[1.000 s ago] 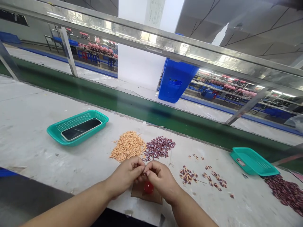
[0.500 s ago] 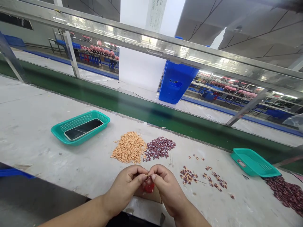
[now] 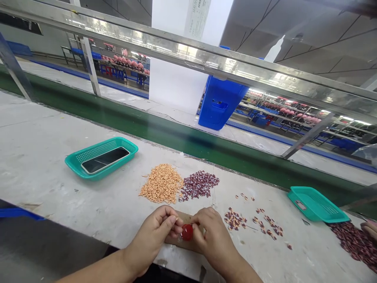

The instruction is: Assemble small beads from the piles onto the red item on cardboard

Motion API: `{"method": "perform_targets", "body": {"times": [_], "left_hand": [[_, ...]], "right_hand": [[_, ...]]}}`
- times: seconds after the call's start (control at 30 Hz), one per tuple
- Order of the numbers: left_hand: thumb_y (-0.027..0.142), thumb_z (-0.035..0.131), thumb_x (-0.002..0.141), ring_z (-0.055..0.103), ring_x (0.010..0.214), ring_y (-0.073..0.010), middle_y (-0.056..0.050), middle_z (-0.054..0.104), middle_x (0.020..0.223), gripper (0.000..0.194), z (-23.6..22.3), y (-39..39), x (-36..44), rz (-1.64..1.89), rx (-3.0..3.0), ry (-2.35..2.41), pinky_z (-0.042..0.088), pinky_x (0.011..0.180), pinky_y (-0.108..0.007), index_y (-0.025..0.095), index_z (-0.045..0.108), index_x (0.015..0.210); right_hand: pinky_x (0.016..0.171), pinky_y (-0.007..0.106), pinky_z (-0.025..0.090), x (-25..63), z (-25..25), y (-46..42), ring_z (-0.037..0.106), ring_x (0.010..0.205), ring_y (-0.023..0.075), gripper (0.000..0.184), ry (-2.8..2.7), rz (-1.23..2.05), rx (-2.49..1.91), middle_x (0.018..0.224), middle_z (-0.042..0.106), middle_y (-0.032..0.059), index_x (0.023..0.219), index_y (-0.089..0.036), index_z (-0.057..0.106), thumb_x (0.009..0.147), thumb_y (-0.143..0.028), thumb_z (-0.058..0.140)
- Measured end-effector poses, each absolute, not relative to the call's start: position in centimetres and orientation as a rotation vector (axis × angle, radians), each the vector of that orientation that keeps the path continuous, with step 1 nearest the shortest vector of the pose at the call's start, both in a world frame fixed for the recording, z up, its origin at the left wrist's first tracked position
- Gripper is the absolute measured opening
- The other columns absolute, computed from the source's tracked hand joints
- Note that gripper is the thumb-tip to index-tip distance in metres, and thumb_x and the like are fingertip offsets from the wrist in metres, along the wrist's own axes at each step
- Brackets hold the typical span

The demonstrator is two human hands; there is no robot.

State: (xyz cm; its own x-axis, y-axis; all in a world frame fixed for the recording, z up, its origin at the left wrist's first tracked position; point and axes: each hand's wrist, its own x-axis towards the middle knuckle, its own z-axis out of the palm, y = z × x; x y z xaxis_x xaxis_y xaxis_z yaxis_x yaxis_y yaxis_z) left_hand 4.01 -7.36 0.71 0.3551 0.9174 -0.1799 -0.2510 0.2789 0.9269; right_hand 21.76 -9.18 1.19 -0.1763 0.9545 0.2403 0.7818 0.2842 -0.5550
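My left hand [image 3: 156, 236] is closed in a pinch, and a small pale orange piece [image 3: 177, 218] shows at its fingertips. Just right of those fingertips is a shiny red round object [image 3: 187, 232], resting on a brown board [image 3: 188, 245] at the table's front edge. My right hand [image 3: 213, 232] is curled at the red object's right side, thumb and forefinger close together; what they hold, if anything, is hidden. Beyond my hands lie a heap of small orange pieces [image 3: 161, 184] and a heap of dark purple pieces [image 3: 200, 184]. Joined purple-and-orange pieces [image 3: 235, 219] lie scattered to the right.
On the left, a green basket [image 3: 72, 161] holds a phone [image 3: 106, 159]. Another green basket [image 3: 316, 202] stands at the right beside a dark red heap [image 3: 353, 241], where another person's hand [image 3: 370, 230] reaches in. A green belt [image 3: 176, 133] runs behind, under a metal rail.
My hands have moved apart from their joined pinch, the right one down and rightward. More of the red object and board shows. Another person's hand has appeared at the right edge.
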Motion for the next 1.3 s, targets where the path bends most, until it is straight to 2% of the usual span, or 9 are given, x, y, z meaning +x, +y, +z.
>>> {"method": "perform_targets", "body": {"times": [0.2,0.37,0.53,0.67,0.87,1.07,1.3], "left_hand": [[0.038,0.070,0.072,0.053,0.066,-0.0134,0.002,0.060,0.068,0.023,0.3,-7.4,3.4,0.938,0.918,0.877,0.042,0.066,-0.026,0.017,0.061,0.077],[0.032,0.071,0.071,0.049,0.062,-0.0122,0.004,0.058,0.063,0.017,0.1,-7.7,3.3,0.912,0.912,0.841,0.041,0.063,-0.024,0.018,0.062,0.075],[0.031,0.068,0.074,0.051,0.064,-0.0131,0.002,0.060,0.068,0.014,0.1,-7.8,3.0,0.898,0.961,0.820,0.042,0.064,-0.025,0.018,0.063,0.073],[0.034,0.069,0.072,0.054,0.067,-0.0152,0.001,0.061,0.068,0.016,-0.1,-7.9,2.9,0.882,0.979,0.820,0.044,0.066,-0.027,0.019,0.067,0.077],[0.031,0.068,0.074,0.053,0.066,-0.0151,0.001,0.063,0.063,0.015,-0.1,-8.0,3.3,0.862,1.016,0.828,0.042,0.066,-0.026,0.017,0.071,0.081],[0.033,0.072,0.070,0.053,0.061,-0.0140,0.002,0.063,0.060,0.016,0.2,-8.2,3.5,0.890,0.977,0.805,0.042,0.062,-0.025,0.018,0.069,0.073],[0.035,0.075,0.070,0.056,0.063,-0.0140,0.002,0.065,0.063,0.020,-0.3,-8.1,3.4,0.927,0.950,0.777,0.045,0.063,-0.024,0.018,0.066,0.075]], "right_hand": [[0.076,0.032,0.034,21.6,-0.3,-9.7,0.050,0.081,0.0188,0.024,-2.130,0.286,-1.596,0.078,0.062,0.0010,0.076,-0.023,0.066,0.076,-0.001,0.055],[0.077,0.032,0.033,21.6,-0.5,-9.9,0.050,0.081,0.0189,0.021,-2.134,0.240,-1.576,0.078,0.062,0.0011,0.076,-0.022,0.064,0.078,-0.003,0.055],[0.076,0.033,0.034,21.5,-0.6,-10.0,0.051,0.080,0.0197,0.021,-2.122,0.224,-1.581,0.077,0.062,0.0018,0.075,-0.022,0.064,0.078,-0.003,0.054],[0.075,0.034,0.036,21.2,-0.1,-10.0,0.053,0.079,0.0196,0.022,-2.026,0.339,-1.517,0.074,0.063,0.0015,0.074,-0.023,0.065,0.077,-0.005,0.054],[0.065,0.030,0.044,19.8,0.6,-10.2,0.057,0.071,0.0181,0.013,-1.683,0.567,-1.320,0.070,0.060,0.0025,0.072,-0.021,0.062,0.078,-0.016,0.051],[0.062,0.029,0.045,18.5,0.2,-10.1,0.058,0.067,0.0174,0.012,-1.568,0.610,-1.269,0.069,0.059,0.0015,0.072,-0.022,0.063,0.077,-0.017,0.054],[0.065,0.031,0.046,18.4,-0.3,-10.2,0.060,0.068,0.0184,0.013,-1.587,0.625,-1.287,0.070,0.061,0.0023,0.072,-0.022,0.063,0.077,-0.016,0.053]]}}
